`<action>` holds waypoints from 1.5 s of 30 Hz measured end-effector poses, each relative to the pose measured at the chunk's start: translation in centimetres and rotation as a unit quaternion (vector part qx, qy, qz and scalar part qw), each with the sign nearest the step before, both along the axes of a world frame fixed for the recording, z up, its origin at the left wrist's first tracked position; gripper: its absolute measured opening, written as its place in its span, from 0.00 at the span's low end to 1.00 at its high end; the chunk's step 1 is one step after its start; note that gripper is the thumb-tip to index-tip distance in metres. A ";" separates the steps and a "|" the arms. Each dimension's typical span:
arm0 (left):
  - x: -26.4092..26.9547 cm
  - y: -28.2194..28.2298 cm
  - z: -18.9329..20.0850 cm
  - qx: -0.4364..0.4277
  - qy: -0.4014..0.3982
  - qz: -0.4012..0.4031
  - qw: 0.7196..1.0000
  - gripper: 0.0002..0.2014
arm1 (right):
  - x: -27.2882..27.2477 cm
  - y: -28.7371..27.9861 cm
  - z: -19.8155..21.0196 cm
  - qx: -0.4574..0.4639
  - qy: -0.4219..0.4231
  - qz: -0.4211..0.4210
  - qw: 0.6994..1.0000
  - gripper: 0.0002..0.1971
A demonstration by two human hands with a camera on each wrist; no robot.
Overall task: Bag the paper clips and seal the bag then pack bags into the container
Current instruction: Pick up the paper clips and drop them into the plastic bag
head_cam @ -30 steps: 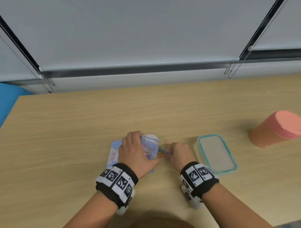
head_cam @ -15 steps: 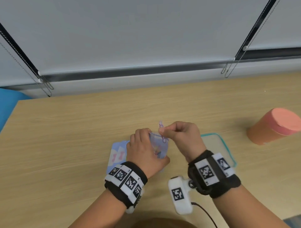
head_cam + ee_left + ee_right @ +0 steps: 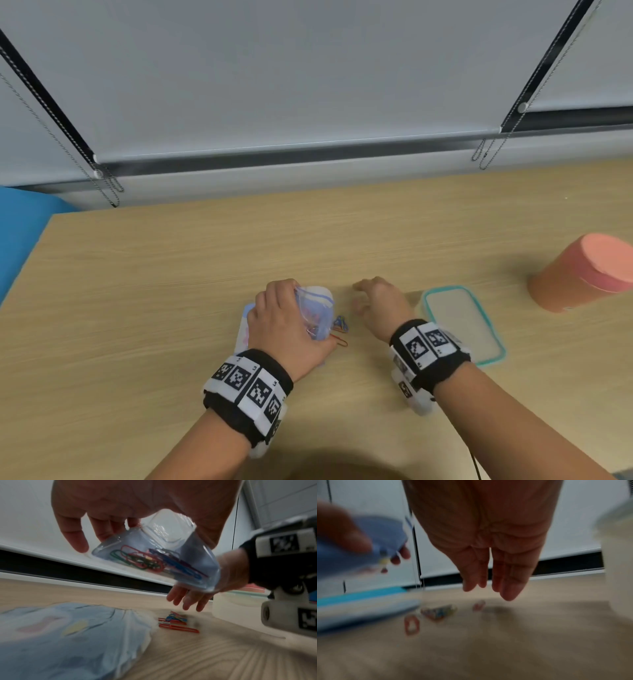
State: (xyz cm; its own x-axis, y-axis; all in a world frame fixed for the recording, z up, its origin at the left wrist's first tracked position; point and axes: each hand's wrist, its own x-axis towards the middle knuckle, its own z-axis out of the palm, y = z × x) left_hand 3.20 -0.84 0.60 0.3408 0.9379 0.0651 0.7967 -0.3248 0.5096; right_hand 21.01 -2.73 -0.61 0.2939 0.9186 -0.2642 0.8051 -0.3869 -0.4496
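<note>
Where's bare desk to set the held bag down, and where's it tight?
Free: the desk left of the left hand, and the far strip toward the blinds. Crowded: between the hands, where loose paper clips lie beside the flat bags; the container borders the right hand.

Clear glossy plastic bag (image 3: pixel 171 545); matt wood-grain table (image 3: pixel 171 274)

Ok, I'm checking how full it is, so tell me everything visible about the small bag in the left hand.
The small bag is clear, blue-tinted plastic with a zip strip at its mouth, which looks unsealed. The left hand holds it above the table, fingers curled round it. Red, green, blue and purple paper clips lie bunched inside. Nothing else touches it.
</note>
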 end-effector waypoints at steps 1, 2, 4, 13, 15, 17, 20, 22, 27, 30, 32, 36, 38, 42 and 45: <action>0.0 0.0 0.0 0.001 -0.001 0.000 1.000 0.41 | -0.2 0.1 -0.8 -0.016 -0.024 0.029 0.999 0.18; 0.0 -0.1 0.0 0.001 -0.001 -0.001 1.000 0.41 | -0.5 0.2 -1.2 -0.026 -0.045 0.050 0.997 0.17; 0.1 -0.1 0.0 -0.003 0.003 -0.008 1.000 0.41 | -1.3 0.4 -1.4 -0.024 -0.075 0.067 0.995 0.14; 0.6 0.8 -0.4 -0.011 0.011 -0.004 1.000 0.41 | -3.1 0.0 -3.2 -0.014 -0.101 0.104 0.989 0.11; 0.5 0.9 -0.4 -0.012 0.012 -0.003 1.000 0.41 | -2.8 -0.1 -3.1 -0.015 -0.105 0.101 0.989 0.10; 0.5 1.0 -0.5 -0.015 0.010 -0.002 1.000 0.41 | -2.6 -0.1 -2.9 -0.011 -0.098 0.098 0.990 0.10; 0.5 1.1 -0.6 -0.014 0.003 0.000 1.000 0.41 | -2.1 -0.1 -2.4 -0.016 -0.066 0.060 0.996 0.13; 0.4 1.2 -0.6 -0.016 0.004 0.001 1.000 0.41 | -1.3 -0.3 -2.2 -0.007 -0.014 0.003 1.000 0.17; 0.1 1.2 -0.6 -0.028 0.010 -0.004 1.000 0.42 | 0.7 -1.8 -0.2 0.011 0.133 -0.102 0.986 0.14; 0.4 0.9 -0.5 -0.037 0.013 -0.019 0.999 0.42 | 0.8 -2.1 3.0 0.085 0.292 -0.152 0.940 0.12; 0.9 0.6 -0.4 -0.041 0.010 -0.030 0.999 0.42 | -0.1 -1.9 5.5 0.147 0.367 -0.151 0.906 0.12; 2.1 0.1 0.1 -0.025 -0.004 -0.037 0.999 0.41 | -2.5 -1.1 7.5 0.207 0.325 -0.100 0.917 0.15; 2.3 0.1 0.3 -0.018 -0.012 -0.036 0.999 0.39 | -3.6 -1.0 7.2 0.213 0.231 -0.060 0.947 0.13; 1.5 0.7 0.3 -0.025 -0.011 -0.018 0.999 0.38 | -3.5 -0.6 7.1 0.264 0.212 -0.066 0.939 0.05; 0.4 1.2 0.0 -0.021 0.003 0.002 1.000 0.41 | -2.0 0.0 5.1 0.213 0.151 -0.081 0.962 0.08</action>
